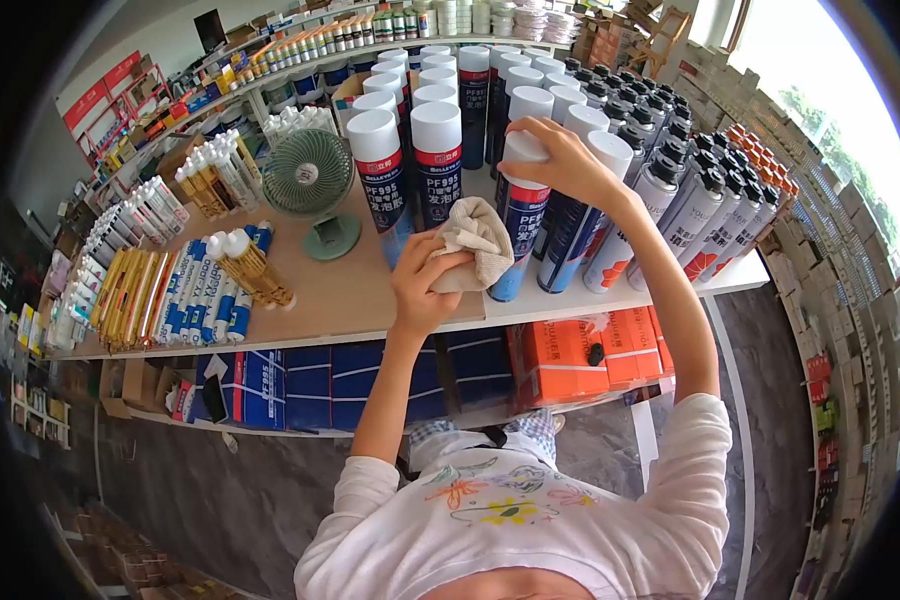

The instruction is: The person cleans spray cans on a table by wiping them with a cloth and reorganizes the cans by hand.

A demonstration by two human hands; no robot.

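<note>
My left hand (420, 285) is closed around a crumpled beige cloth (478, 245), held against or just in front of a blue spray foam can (523, 215) marked PF995. My right hand (575, 160) grips that can's white cap from above, fingers bent over it. The can stands nearly upright at the table's front edge, its left side partly hidden by the cloth. To the left are two matching cans (437, 160) with white caps and red bands. Another blue can (570, 240) stands right beside the gripped one, partly behind my right wrist.
Rows of silver cans with black caps (705, 205) crowd the table's right. A green fan (310, 180) stands left of the cans. Sealant tubes (205, 300) lie at the far left. Orange boxes (560, 365) and blue boxes (370, 385) sit on the shelf below.
</note>
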